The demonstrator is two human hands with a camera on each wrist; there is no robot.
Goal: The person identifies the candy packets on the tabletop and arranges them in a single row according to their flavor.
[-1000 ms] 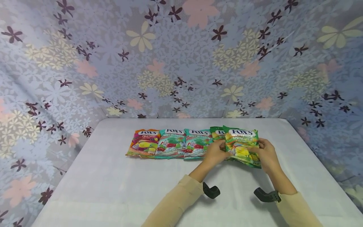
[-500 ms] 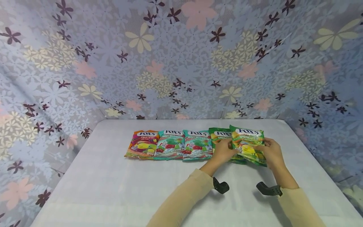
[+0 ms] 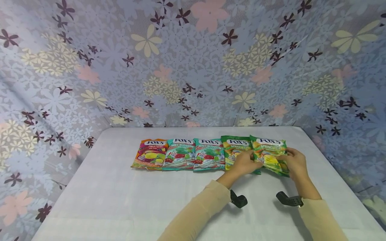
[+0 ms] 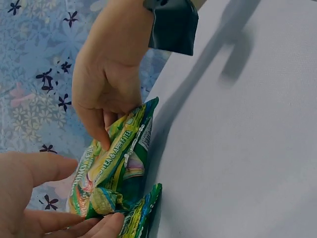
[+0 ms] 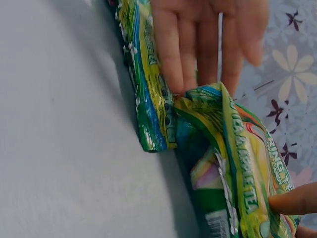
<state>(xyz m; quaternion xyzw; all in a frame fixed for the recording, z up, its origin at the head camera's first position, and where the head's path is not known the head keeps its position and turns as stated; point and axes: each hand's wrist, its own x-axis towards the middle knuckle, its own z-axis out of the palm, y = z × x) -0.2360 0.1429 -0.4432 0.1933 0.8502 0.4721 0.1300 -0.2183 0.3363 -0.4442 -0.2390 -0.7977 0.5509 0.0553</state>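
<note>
Five-sided rows aside, the rightmost green-and-yellow Fox's Spring Tea candy bag (image 3: pixel 266 147) tilts slightly at the end of a row on the white table. My right hand (image 3: pixel 297 165) pinches its right side, thumb on the front face. At its left edge is my left hand (image 3: pixel 243 163), its fingers fairly straight and its thumb apart in the right wrist view. Those left fingertips (image 5: pixel 173 84) reach in where this bag meets a second Spring Tea candy bag (image 3: pixel 235 145), which my left hand partly covers in the head view.
Left of these lie two teal Mint Blossom candy bags (image 3: pixel 209 155) (image 3: pixel 180 155) and an orange-purple Fruits candy bag (image 3: pixel 152 154), side by side. The white table (image 3: pixel 120 201) extends in front of them. Behind stands a flowered cloth wall (image 3: pixel 193 67).
The rightmost Spring Tea bag has shifted right with both hands, off the second Spring Tea bag, which now shows more of its front. The other bags keep their places.
</note>
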